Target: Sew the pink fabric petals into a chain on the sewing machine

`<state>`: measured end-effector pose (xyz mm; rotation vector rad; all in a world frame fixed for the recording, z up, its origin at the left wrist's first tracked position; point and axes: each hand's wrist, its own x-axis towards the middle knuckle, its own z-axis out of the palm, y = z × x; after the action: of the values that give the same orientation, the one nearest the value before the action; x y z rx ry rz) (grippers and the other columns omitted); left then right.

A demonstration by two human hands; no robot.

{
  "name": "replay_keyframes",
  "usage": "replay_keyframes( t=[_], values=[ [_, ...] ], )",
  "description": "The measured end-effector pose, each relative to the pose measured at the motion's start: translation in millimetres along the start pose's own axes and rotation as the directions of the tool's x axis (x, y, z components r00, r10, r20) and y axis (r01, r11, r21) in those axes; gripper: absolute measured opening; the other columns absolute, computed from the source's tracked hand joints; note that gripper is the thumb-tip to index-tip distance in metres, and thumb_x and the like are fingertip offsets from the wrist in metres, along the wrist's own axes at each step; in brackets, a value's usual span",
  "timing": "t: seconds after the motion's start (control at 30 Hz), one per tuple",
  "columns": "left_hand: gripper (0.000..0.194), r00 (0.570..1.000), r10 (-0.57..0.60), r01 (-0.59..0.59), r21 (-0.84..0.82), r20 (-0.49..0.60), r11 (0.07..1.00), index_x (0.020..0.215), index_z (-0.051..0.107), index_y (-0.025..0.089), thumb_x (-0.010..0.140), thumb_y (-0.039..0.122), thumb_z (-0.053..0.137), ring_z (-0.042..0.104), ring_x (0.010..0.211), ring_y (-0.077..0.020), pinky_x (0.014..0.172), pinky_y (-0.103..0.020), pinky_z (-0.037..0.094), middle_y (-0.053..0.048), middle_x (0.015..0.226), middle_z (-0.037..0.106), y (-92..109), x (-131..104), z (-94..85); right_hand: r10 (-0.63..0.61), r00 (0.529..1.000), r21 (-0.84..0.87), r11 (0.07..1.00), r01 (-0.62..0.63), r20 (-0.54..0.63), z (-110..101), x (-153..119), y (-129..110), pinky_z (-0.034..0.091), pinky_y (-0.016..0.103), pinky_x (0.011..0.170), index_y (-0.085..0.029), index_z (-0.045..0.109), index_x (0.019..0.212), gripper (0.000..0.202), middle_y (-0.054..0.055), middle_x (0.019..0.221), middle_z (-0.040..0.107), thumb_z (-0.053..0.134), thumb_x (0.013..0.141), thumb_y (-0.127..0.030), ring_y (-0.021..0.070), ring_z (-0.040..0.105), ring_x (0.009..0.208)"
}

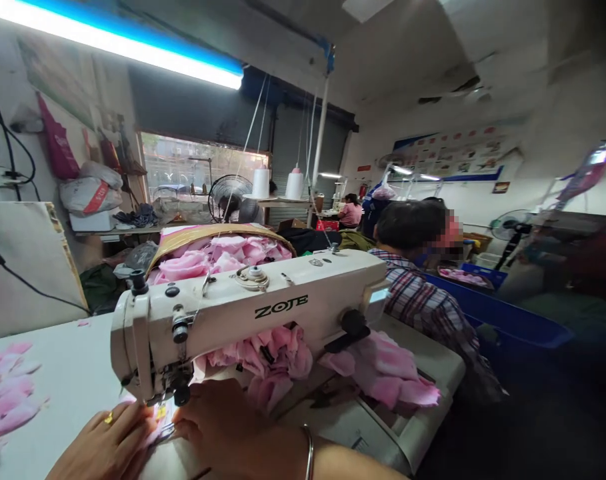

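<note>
A white sewing machine [233,307] stands across the table in front of me. My left hand [107,437], with a yellow ring on one finger, lies left of the needle, its fingers pressed on a piece of pink fabric [155,433]. Just right of the presser foot is my right hand [217,417], its fingers curled and its wrist in a silver bangle; its fingertips are partly hidden, so what they grip does not show. Behind it, under the machine arm, lies a heap of pink fabric pieces [283,353]. More pink pieces [390,370] rest at the machine's right end.
Several pink pieces [13,400] lie on the white table [77,360] at left. A bag of pink fabric [223,233] stands behind the machine. Two white thread cones [294,183] sit on a stand. A person in a checked shirt [433,313] is at right beside a blue bin [513,313].
</note>
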<state>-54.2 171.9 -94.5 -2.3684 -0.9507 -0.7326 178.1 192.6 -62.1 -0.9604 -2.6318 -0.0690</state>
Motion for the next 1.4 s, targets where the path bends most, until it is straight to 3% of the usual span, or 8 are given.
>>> replay_keyframes(
  t=[0.07,0.17,0.3,0.4,0.57,0.83,1.03,1.4],
  values=[
    [0.021,0.992,-0.035,0.031,0.036,0.121,0.999,0.093,0.066,0.026,0.092,0.023,0.046,0.062,0.094,-0.0194,0.083,-0.032,0.048,-0.001,0.095,0.068,9,0,-11.2,0.036,0.999,-0.062,0.997,-0.035,0.017,-5,0,-4,0.033,0.028,0.048,-0.033,0.063,0.074,0.035,-0.013,0.082,0.073,0.036,0.085,-0.052,0.0132,0.063,0.065],
    [0.022,0.984,-0.057,0.048,0.055,0.172,0.997,0.094,0.066,0.023,0.092,0.018,0.045,0.054,0.108,-0.0233,0.098,-0.042,0.04,-0.004,0.103,0.066,22,9,-31.5,0.029,0.999,-0.03,0.999,-0.028,0.046,-14,-1,-9,0.033,0.029,0.05,-0.03,0.062,0.072,0.026,-0.006,0.083,0.073,0.044,0.089,-0.038,0.0156,0.064,0.07],
    [0.019,0.938,-0.122,0.173,-0.135,0.324,0.976,0.102,0.064,0.022,0.095,0.021,0.046,0.054,0.099,-0.0192,0.098,-0.041,0.04,-0.002,0.1,0.065,26,22,-48.5,0.006,0.996,0.034,0.999,-0.009,0.089,-21,0,-12,0.029,0.032,0.05,-0.023,0.063,0.074,0.019,0.001,0.08,0.07,0.05,0.089,-0.024,0.0174,0.061,0.068],
    [0.02,0.921,-0.137,0.239,-0.25,0.365,0.938,0.108,0.062,0.024,0.096,0.022,0.045,0.053,0.101,-0.0175,0.096,-0.038,0.041,-0.001,0.105,0.065,21,24,-53.6,-0.024,0.993,0.013,1.0,0.023,0.113,-23,0,-14,0.027,0.032,0.05,-0.021,0.064,0.08,0.013,0.003,0.08,0.067,0.054,0.087,-0.017,0.0181,0.059,0.07],
    [0.026,0.894,-0.125,0.259,-0.27,0.429,0.928,0.119,0.058,0.026,0.098,0.025,0.043,0.052,0.101,-0.0181,0.093,-0.038,0.04,-0.002,0.108,0.063,19,21,-54.4,-0.061,0.991,-0.049,0.997,0.067,0.12,-23,-2,-17,0.024,0.032,0.049,-0.021,0.064,0.085,0.009,0.001,0.078,0.065,0.056,0.089,-0.018,0.0173,0.057,0.075],
    [0.03,0.877,-0.149,0.256,-0.18,0.457,0.95,0.121,0.056,0.023,0.094,0.015,0.044,0.05,0.093,-0.0201,0.088,-0.041,0.041,-0.005,0.105,0.06,29,26,-54.0,-0.101,0.988,-0.053,0.993,0.108,0.119,-21,-6,-15,0.019,0.032,0.048,-0.02,0.061,0.086,0.008,0.0,0.081,0.064,0.055,0.09,-0.018,0.0156,0.055,0.074],
    [0.032,0.852,-0.155,0.264,-0.156,0.5,0.952,0.123,0.054,0.024,0.091,0.018,0.052,0.05,0.097,-0.0223,0.088,-0.042,0.041,-0.004,0.107,0.059,31,23,-54.1,-0.096,0.984,-0.062,0.992,0.107,0.15,-24,-7,-16,0.023,0.032,0.049,-0.021,0.062,0.09,0.009,0.001,0.083,0.064,0.054,0.09,-0.017,0.0162,0.054,0.077],
    [0.018,0.923,-0.153,0.25,-0.247,0.353,0.936,0.103,0.06,0.021,0.096,0.021,0.044,0.051,0.087,-0.0176,0.082,-0.036,0.041,-0.002,0.093,0.061,16,23,-45.8,-0.078,0.994,-0.064,0.995,0.083,0.07,-20,-1,-13,0.021,0.033,0.048,-0.02,0.062,0.086,0.012,0.003,0.077,0.061,0.052,0.092,-0.018,0.0166,0.052,0.071]
  ],
)
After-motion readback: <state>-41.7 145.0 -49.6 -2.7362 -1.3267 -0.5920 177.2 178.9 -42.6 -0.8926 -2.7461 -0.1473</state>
